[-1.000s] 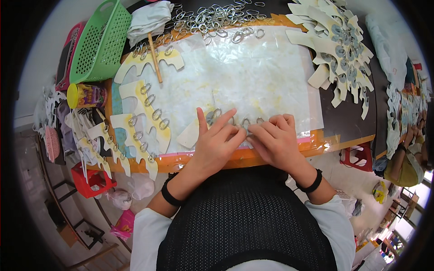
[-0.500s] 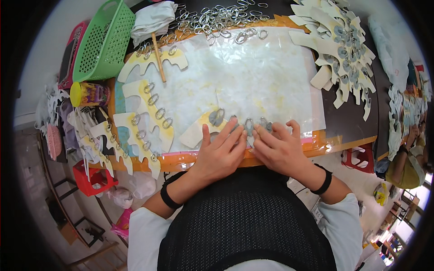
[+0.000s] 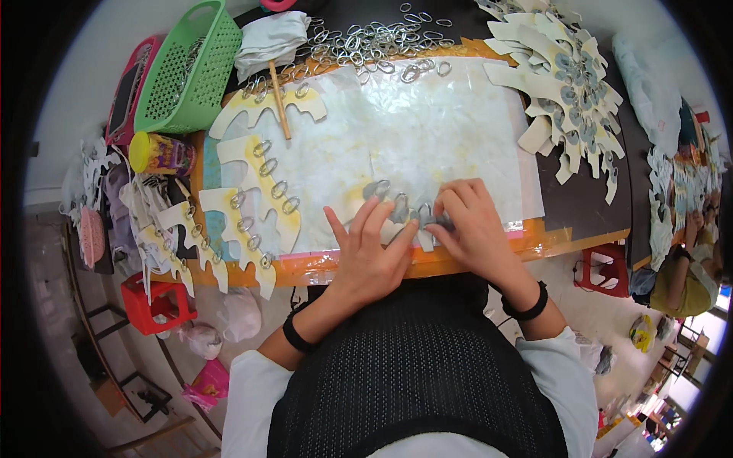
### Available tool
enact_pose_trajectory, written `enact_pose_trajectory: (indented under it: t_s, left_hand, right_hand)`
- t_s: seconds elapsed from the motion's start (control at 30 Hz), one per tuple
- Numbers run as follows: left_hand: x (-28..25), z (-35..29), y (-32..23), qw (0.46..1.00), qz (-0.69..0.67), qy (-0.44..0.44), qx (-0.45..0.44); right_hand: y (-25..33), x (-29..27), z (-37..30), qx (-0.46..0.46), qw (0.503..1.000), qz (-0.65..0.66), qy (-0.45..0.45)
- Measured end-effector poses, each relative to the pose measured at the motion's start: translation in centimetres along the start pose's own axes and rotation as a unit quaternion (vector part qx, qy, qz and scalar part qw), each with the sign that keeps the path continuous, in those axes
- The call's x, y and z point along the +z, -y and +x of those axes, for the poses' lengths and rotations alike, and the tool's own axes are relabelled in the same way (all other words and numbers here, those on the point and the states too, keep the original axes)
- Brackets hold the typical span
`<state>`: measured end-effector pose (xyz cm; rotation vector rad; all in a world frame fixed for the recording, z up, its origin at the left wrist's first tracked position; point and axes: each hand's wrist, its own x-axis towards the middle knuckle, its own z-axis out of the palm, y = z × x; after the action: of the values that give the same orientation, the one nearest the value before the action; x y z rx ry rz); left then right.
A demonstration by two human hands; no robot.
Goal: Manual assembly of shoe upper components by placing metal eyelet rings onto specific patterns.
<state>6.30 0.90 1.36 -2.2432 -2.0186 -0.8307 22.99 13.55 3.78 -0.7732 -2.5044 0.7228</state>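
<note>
A cream cut-out strip (image 3: 353,201) with grey tabs and oval metal rings (image 3: 401,203) lies near the front edge of the table, partly hidden by my hands. My left hand (image 3: 372,248) rests over it, fingers spread, the index fingertip touching the strip between rings. At the strip's right end, my right hand (image 3: 475,225) has its thumb and fingers pinched on a grey tab (image 3: 440,221). Similar cream pieces with yellowish patches and rings, such as one strip (image 3: 263,183), lie to the left. A wooden stick (image 3: 279,107) lies across the upper one.
Loose metal rings (image 3: 374,46) are heaped at the back. A layered stack of cream pieces (image 3: 573,84) covers the right side. A green basket (image 3: 183,95), a white cloth (image 3: 272,42) and a yellow-lidded jar (image 3: 164,155) stand left. Red stools (image 3: 605,269) are below the table.
My right hand has its fingers bunched higher over the strip's right end. My left hand has spread more, with its index finger lower. The view has shifted slightly.
</note>
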Motion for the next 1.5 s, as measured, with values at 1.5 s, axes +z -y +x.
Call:
enact_pose_trajectory:
  t_s: [1.5]
  left_hand:
    - [-2.4,0.8,-0.7,0.558,-0.782,0.046,-0.273]
  right_hand:
    - [3.6,0.3,-0.2,0.048,0.76,0.641,0.094]
